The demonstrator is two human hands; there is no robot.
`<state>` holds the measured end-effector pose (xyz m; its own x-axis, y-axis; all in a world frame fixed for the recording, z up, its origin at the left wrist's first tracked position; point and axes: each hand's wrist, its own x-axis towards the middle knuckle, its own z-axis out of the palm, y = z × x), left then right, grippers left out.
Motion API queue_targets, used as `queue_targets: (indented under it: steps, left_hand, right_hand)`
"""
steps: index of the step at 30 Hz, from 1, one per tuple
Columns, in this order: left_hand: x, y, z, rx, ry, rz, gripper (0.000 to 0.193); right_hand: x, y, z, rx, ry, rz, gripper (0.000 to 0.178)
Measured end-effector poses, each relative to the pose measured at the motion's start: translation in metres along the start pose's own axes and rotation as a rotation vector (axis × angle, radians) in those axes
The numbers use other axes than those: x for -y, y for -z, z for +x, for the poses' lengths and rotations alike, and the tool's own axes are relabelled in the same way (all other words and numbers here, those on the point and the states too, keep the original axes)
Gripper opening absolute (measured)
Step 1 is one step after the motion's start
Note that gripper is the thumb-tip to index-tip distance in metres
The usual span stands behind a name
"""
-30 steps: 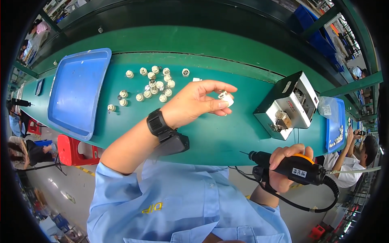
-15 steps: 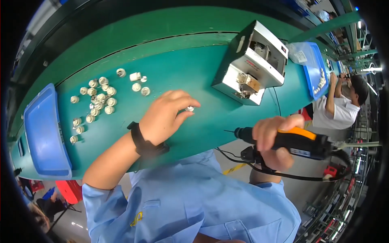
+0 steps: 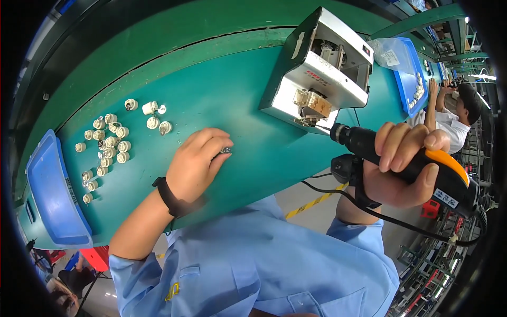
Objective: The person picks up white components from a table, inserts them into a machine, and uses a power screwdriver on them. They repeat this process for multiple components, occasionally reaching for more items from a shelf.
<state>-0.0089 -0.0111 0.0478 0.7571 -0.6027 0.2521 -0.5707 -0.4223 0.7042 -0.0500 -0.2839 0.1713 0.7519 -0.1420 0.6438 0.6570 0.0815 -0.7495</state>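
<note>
My left hand [image 3: 196, 161] is closed over the green mat, pinching a small round metallic part [image 3: 226, 150] between thumb and fingertips. My right hand [image 3: 404, 161] is wrapped around a black electric screwdriver [image 3: 364, 142] with an orange lever. Its bit points left, with the tip at the front lower edge of a silver and black screw feeder [image 3: 338, 79]; whether it touches is too fine to tell. Left of my left hand, several small white round fittings [image 3: 122, 132] with metal parts lie loosely scattered on the mat.
A blue tray [image 3: 39, 174] stands at the left end of the bench. Beyond the feeder is another blue tray [image 3: 404, 87] holding white parts, beside a clear plastic bag [image 3: 385, 55]. A black cable [image 3: 401, 227] hangs from the screwdriver. A co-worker in white [image 3: 446, 119] works at far right.
My right hand has brought the screwdriver up to the feeder's front, its bit no longer over the near bench edge. My left hand still pinches the small part. The whole view has shifted somewhat.
</note>
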Motion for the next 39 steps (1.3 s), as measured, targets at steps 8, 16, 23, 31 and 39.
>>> queue_targets:
  steps: [8, 16, 23, 31, 39]
  left_hand:
    - [-0.004, 0.003, -0.003, 0.033, -0.004, 0.07, 0.024]
    - [-0.029, 0.02, 0.008, -0.177, -0.054, -0.006, 0.032]
    - [-0.035, 0.014, -0.011, -0.086, 0.235, -0.534, 0.024]
    - [-0.01, 0.022, -0.035, -0.239, 0.243, -0.45, 0.017]
    - [-0.011, 0.025, -0.035, -0.248, 0.131, -0.391, 0.021]
  right_hand:
    - [-0.002, -0.006, 0.0, 0.057, -0.029, 0.103, 0.034]
    - [0.002, -0.045, -0.004, -0.035, -0.037, 0.37, 0.032]
    - [0.01, -0.078, -0.012, 0.07, -0.104, 0.435, 0.031]
    - [0.004, -0.091, -0.006, 0.14, -0.117, 0.41, 0.034]
    - [-0.003, -0.112, -0.012, 0.176, -0.078, 0.433, 0.035]
